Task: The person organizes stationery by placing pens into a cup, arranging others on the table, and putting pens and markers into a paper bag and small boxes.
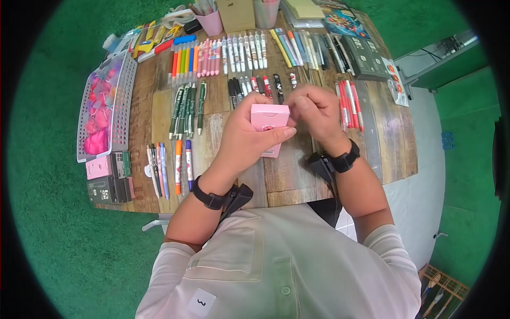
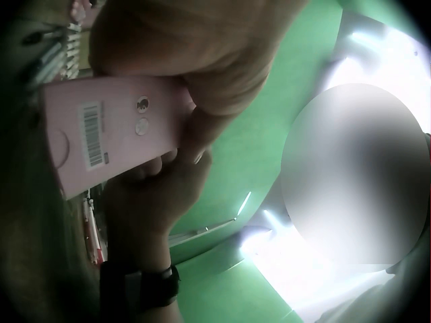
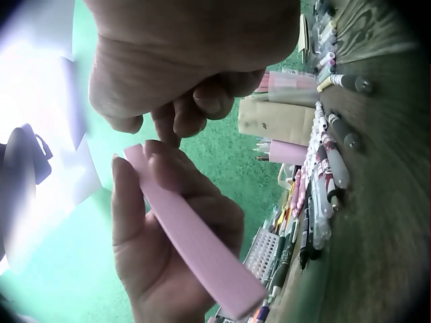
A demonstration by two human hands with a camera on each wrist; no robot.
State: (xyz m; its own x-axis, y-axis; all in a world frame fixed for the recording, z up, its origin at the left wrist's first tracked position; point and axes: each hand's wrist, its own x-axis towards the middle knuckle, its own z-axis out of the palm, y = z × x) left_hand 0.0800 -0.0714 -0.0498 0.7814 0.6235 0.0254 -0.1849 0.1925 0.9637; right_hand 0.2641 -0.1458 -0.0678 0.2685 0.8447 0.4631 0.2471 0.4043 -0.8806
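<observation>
A slim pink box [image 1: 270, 116] is held upright in the left hand [image 1: 247, 130], thumb across its front and fingers behind. The left wrist view shows a barcode and two round marks on a broad face of the box [image 2: 114, 128]; its narrow side [image 3: 202, 245] shows in the right wrist view. The right hand [image 1: 319, 114] is just beside the box with its fingers bent and nothing visible in them. In the right wrist view its curled fingers [image 3: 209, 101] are close to the left fingertips; whether they touch cannot be told.
Pens in rows, such as green pens [image 1: 183, 109], white pens [image 1: 244, 52] and red pens [image 1: 349, 105], lie on the wooden table [image 1: 287, 186]. A perforated basket [image 1: 119, 111] with pink items stands left, above stacked boxes [image 1: 106, 189]. Dark boxes [image 1: 364, 58] and pen cups [image 1: 210, 23] stand farther back.
</observation>
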